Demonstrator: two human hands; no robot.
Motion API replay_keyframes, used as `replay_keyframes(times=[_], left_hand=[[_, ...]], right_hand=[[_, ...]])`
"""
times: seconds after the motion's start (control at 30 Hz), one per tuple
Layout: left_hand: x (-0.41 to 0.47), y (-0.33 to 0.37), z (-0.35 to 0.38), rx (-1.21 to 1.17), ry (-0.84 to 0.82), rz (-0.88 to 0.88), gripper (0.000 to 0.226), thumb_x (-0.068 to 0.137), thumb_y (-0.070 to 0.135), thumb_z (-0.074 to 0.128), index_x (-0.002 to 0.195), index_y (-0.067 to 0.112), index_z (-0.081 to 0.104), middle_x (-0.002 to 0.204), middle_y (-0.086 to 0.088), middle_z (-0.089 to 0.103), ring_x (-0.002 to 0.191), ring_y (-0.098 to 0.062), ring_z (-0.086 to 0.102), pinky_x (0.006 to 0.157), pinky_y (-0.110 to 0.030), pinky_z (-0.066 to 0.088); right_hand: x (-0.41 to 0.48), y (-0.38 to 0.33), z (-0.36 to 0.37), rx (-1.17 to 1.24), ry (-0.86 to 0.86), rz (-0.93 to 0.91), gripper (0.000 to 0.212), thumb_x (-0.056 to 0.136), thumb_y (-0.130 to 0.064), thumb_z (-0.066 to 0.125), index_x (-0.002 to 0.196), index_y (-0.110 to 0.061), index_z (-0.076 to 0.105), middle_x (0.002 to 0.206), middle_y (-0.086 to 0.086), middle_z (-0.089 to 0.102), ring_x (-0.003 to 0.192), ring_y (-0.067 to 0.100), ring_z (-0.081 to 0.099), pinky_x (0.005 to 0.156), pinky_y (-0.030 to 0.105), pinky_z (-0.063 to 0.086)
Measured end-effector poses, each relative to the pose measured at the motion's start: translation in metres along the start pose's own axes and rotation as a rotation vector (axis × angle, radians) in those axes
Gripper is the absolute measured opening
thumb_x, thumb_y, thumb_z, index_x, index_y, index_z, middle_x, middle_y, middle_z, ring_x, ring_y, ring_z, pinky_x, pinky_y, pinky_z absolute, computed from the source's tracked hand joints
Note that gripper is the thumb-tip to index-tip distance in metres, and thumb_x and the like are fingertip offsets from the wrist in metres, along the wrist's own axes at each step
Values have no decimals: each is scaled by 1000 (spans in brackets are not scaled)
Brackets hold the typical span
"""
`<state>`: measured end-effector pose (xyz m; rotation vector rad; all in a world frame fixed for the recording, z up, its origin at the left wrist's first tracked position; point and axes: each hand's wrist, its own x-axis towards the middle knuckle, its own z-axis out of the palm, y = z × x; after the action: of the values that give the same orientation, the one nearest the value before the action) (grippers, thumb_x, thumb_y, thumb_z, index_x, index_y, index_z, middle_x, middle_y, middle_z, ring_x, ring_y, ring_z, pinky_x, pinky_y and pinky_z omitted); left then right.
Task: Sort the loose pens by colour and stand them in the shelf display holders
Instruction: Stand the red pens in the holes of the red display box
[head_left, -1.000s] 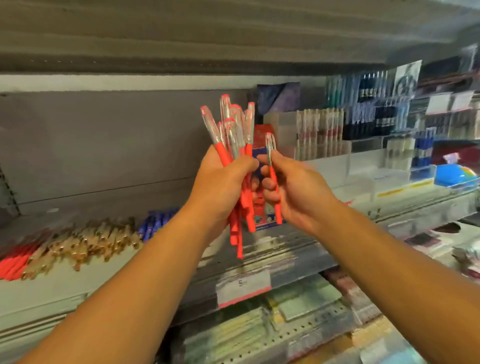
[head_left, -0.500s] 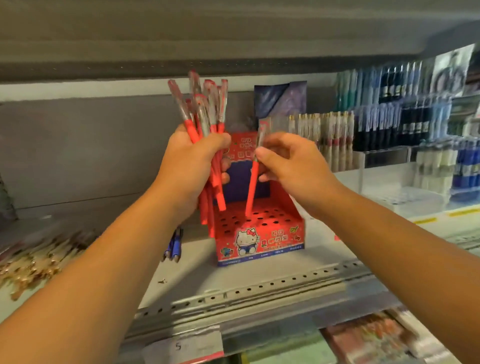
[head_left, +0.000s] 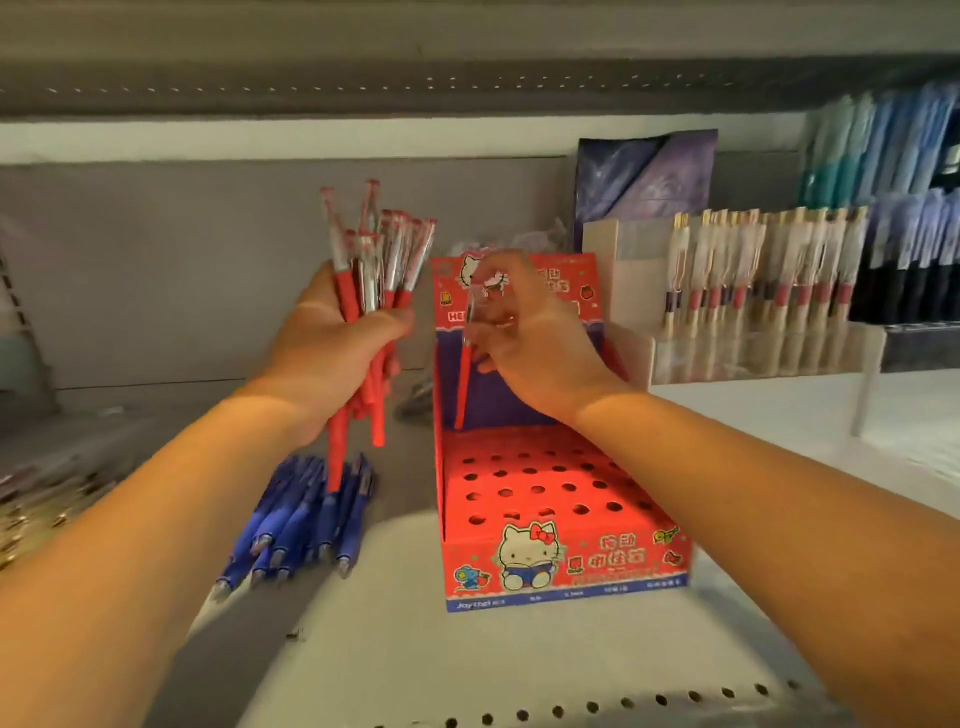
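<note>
Above the back left corner of the red display holder (head_left: 571, 564), in the head view, the right grip (head_left: 535, 343) pinches a single red pen (head_left: 464, 384) near its upper end. The pen hangs almost upright, its lower tip just over the rear row of holes and close against the holder's blue back panel. Half a second earlier the same pen was slanted above the tray; now it is steeper and further down, so it looks lined up for a hole but not yet seated. Every hole I can see is empty, which suggests this is the first red pen to go in.

Left of the holder, the left grip (head_left: 332, 343) is wrapped tight round a bundle of red pens (head_left: 374, 260), clear caps up, as it was a moment ago. Below that bundle and beside the holder's left wall, the blue pens (head_left: 296, 525) lie loose on the shelf (head_left: 467, 649), still unsorted. Right of the holder stands a clear rack of pens (head_left: 753, 275), already filled.
</note>
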<state>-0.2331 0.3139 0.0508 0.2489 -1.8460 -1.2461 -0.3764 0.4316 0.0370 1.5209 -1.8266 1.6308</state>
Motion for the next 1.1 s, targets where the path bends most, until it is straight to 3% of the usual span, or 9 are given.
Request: replay_keyframes(times=[0.2,0.33,0.47,0.53,0.6,0.67,0.8,0.93,1.1], left_hand=[[-2,-9,2,31,16,-12,25,69,24,68,70,47,57,64,-10,64,51,-26,54,53,-45,45],[-3,-12,5,5,-4,-23,30,74,20,68,67,47,57,65,-11,63,44,-22,55,49,-36,45],[-4,-17,10,-16,-71,-61,39,89,11,65,71,44,58,49,-3,58,39,-19,54,42,-30,44],[-5,-18,10,-12,-111,-75,42,90,11,64,68,46,57,49,-3,59,40,-20,54,42,-30,44],[-6,-18,11,-42,-158,-65,35,91,9,64,79,41,58,50,-6,59,39,-20,54,38,-27,43],[-7,-18,13,-70,-212,-39,25,90,5,64,92,29,57,52,-8,59,38,-21,54,37,-25,42],[-7,-18,18,-107,-282,-24,24,89,3,62,100,24,57,53,-10,58,40,-20,55,39,-27,44],[-8,-16,18,-119,-275,-26,20,91,4,59,98,22,55,51,-11,58,35,-19,54,35,-23,41],[-9,-17,20,-107,-254,-55,15,95,8,56,103,21,53,53,-12,62,37,-24,58,35,-26,45]], right_hand=[[-2,10,-3,56,-43,-7,63,87,9,57,91,-53,47,70,7,63,57,21,62,48,29,53],[-8,16,0,-34,-120,23,64,88,5,59,91,-58,46,72,2,66,61,17,68,55,32,59],[-14,20,8,-136,-210,78,53,88,4,57,94,-48,50,71,3,68,63,16,68,67,39,60],[-16,19,10,-167,-200,90,48,88,0,58,103,-45,54,72,-1,67,64,12,66,67,33,58],[-16,13,9,-173,-142,60,37,86,0,59,104,-33,62,77,-7,64,68,9,62,73,27,53],[-14,1,10,-80,-76,56,30,85,2,60,90,-27,64,80,-9,63,72,7,60,78,28,52],[-12,-26,12,366,48,189,25,90,0,59,73,-17,64,65,-5,63,62,9,59,62,24,48],[-17,-35,13,533,33,295,16,95,-5,59,82,-12,66,73,6,66,70,22,62,66,34,53],[-17,-37,8,513,49,350,8,95,-2,59,91,-7,64,81,12,67,69,20,66,62,25,57]])
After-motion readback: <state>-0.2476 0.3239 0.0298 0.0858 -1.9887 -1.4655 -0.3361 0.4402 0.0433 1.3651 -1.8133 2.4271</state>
